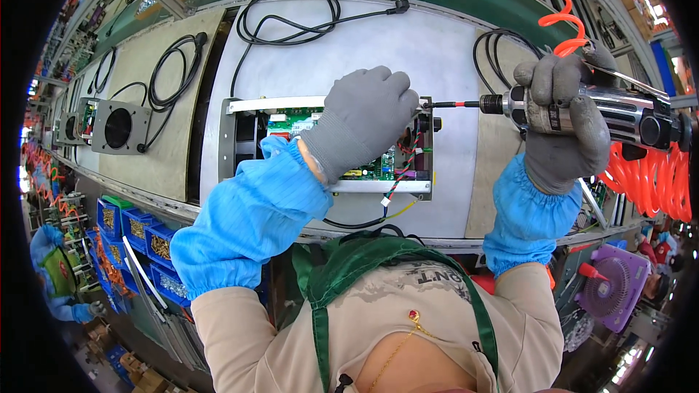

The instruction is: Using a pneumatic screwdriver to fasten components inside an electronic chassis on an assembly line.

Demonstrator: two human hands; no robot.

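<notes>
My right hand [564, 116], in a grey glove, is wrapped round a silver and black air screwdriver [619, 113]. The tool lies level, and its long bit [459, 105] points left at the right end panel of an open metal-framed unit [378, 187]. Inside the unit sits a green circuit board [295, 118] with wires. My left hand [371, 120], also gloved, reaches over the board. Its fingers are curled closed at the end panel beside the bit's tip; what they pinch, if anything, is hidden. Twisted coloured wires [397, 178] hang over the unit's near rail.
A black power cord [291, 33] with a plug lies behind the unit. To the left is another unit with a fan [120, 127]. Blue bins [138, 229] of small parts stand lower left. Orange coiled hoses [648, 178] hang at the right, above a purple fan [615, 284].
</notes>
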